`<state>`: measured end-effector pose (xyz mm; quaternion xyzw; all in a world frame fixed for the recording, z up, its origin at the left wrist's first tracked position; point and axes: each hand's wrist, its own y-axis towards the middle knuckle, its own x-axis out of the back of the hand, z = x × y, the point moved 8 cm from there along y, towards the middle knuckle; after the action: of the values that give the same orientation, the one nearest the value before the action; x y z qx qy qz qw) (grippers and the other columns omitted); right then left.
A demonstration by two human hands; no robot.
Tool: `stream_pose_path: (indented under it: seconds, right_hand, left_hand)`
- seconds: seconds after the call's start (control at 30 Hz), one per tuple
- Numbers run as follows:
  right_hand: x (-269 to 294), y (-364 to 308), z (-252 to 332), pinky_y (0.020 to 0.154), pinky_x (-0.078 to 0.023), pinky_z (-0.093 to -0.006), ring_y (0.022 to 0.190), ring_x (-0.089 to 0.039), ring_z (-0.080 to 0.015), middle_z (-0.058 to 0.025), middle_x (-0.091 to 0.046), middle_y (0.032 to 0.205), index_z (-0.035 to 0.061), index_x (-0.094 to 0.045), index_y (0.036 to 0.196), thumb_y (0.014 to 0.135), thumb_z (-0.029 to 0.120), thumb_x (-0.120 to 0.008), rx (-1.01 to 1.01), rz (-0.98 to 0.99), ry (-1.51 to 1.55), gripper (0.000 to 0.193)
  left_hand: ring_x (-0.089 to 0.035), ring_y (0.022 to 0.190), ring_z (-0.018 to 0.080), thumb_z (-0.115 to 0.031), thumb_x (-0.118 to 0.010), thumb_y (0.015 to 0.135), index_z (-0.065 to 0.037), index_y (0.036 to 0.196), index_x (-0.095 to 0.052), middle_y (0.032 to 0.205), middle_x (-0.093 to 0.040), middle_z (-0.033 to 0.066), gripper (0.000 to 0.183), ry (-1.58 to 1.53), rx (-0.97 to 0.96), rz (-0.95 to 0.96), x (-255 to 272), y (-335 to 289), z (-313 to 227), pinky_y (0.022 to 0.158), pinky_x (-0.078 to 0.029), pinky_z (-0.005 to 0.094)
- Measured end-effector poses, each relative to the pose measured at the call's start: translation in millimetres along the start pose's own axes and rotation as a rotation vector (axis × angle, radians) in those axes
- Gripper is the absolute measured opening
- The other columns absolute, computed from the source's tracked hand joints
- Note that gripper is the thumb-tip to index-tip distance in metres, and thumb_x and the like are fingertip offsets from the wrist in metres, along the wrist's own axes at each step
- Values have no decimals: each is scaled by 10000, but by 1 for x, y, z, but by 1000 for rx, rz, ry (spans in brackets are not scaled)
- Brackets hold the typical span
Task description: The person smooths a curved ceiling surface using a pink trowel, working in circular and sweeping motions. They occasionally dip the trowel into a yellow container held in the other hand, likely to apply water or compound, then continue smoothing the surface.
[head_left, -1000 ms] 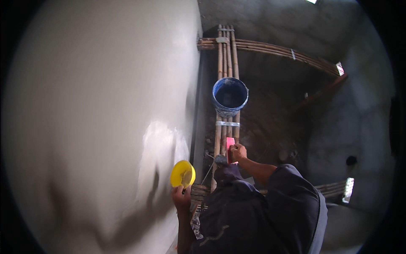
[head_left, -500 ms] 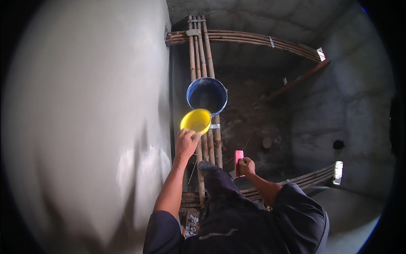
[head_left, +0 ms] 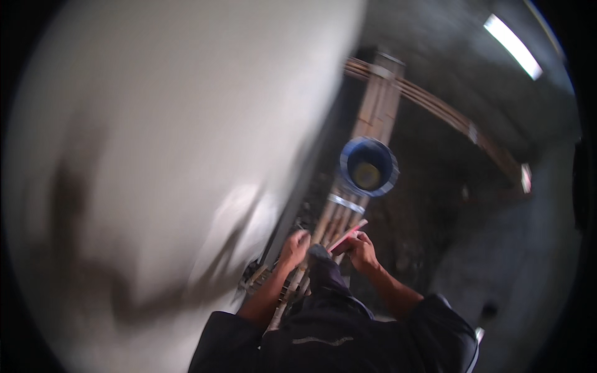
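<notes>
My left hand (head_left: 295, 247) is lowered beside the bamboo poles, near the wall. Motion blur smears its fingers, and no object shows in it. My right hand (head_left: 360, 250) grips a flat red-pink block (head_left: 347, 236) with a pale edge, tilted over the poles in front of my knee. The block's exact kind is not clear. Ahead of both hands, a blue bucket (head_left: 393, 177) stands on the bamboo poles (head_left: 376, 112). Down inside it lies the yellow bowl (head_left: 367, 176), dim in the shade and apart from my hands.
A smooth grey wall (head_left: 186, 124) rises close on my left, with a lighter damp-looking patch (head_left: 239, 208). Cross poles (head_left: 441, 112) run to the right beyond the bucket. Below the poles is a dark drop. A bright strip of light (head_left: 513, 46) shows at upper right.
The yellow bowl has left my left hand and is now in the bucket. Both hands have come closer together, and the red-pink block has turned edge-on. My view has swung round.
</notes>
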<state>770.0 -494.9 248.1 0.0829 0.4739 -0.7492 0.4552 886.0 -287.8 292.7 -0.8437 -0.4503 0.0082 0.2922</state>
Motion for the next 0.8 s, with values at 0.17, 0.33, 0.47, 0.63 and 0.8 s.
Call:
stream_pose_path:
  seconds: [0.17, 0.33, 0.47, 0.63, 0.8]
  right_hand:
    - [-193, -30, 4, 966, -464, -463, 1152, -572, -279, -94, -622, 1185, 85, -552, 1212, 909, 30, -571, -185, 536, 49, 309]
    - [-310, -84, -37, 1004, -454, -450, 1159, -568, -275, -111, -602, 1206, 81, -544, 1227, 962, 23, -537, -287, 881, -252, 272]
    - [-373, -141, -73, 994, -472, -421, 1158, -571, -263, -120, -592, 1210, 66, -555, 1212, 978, 54, -538, -479, 1047, -328, 235]
    - [-417, -194, -115, 920, -499, -409, 1118, -584, -264, -101, -590, 1225, 59, -547, 1231, 946, 146, -605, -59, 1392, -901, 303]
    - [-455, -238, -77, 842, -513, -353, 1045, -606, -225, -112, -593, 1175, 42, -526, 1241, 946, 134, -604, -115, 1340, -885, 319]
  left_hand:
    - [-638, 1025, 227, -437, -701, 902, -76, 1378, -535, 1212, -652, 151, 620, -287, -45, -162, 49, -126, 9, 909, -506, 394]
    - [-619, 1084, 203, -375, -707, 916, -68, 1389, -491, 1179, -662, 146, 604, -467, -71, -712, 101, -218, -45, 895, -504, 371]
    - [-590, 1084, 146, -231, -647, 970, -18, 1272, -552, 1120, -676, 123, 382, -407, -276, -1214, 135, -289, -69, 894, -487, 326]
    - [-592, 1045, 127, -146, -602, 989, -8, 1201, -594, 1116, -671, 110, 253, -845, -539, -1439, 154, -356, -51, 895, -481, 312]
    - [-635, 1002, 194, -115, -578, 983, 7, 1182, -583, 1082, -654, 120, 233, -424, -609, -1933, 219, -495, -54, 829, -500, 320]
